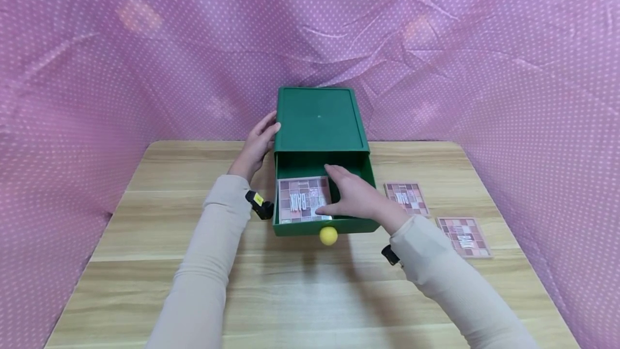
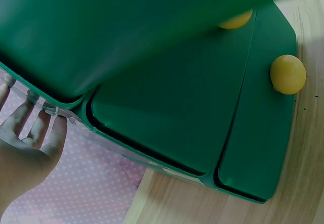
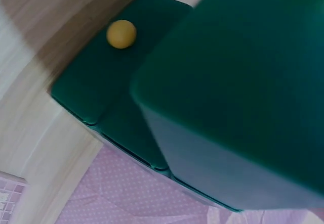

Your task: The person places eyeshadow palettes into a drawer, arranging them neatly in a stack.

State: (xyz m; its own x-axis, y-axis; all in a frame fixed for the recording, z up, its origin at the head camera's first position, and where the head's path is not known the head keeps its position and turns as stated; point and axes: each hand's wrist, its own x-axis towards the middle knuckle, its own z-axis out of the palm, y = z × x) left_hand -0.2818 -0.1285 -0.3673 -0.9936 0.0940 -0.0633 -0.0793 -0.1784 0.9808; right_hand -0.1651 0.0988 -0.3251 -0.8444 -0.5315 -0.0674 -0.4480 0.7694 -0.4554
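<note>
One palette (image 1: 303, 199) in open drawer (image 1: 360, 225) under relaxed right hand (image 1: 353, 195); two palettes (image 1: 407, 197) remain on surface (image 1: 300, 290); flat left hand (image 1: 256, 144) steadies cabinet (image 1: 317, 117).

The green drawer box (image 1: 317, 120) stands upright on the table, and the left hand (image 1: 256, 144) rests with straight fingers against its left side wall, near the top edge. Its upper drawer (image 1: 360, 225) is pulled out toward the person, with a round yellow knob (image 1: 328, 235) on its front, just below and in front of the right hand (image 1: 356, 195). Inside the drawer lies a flat pink eyeshadow palette (image 1: 300, 201) with rows of small squares, facing up on the left part of the drawer, and the fingers of the right hand lie on its right edge.
</note>
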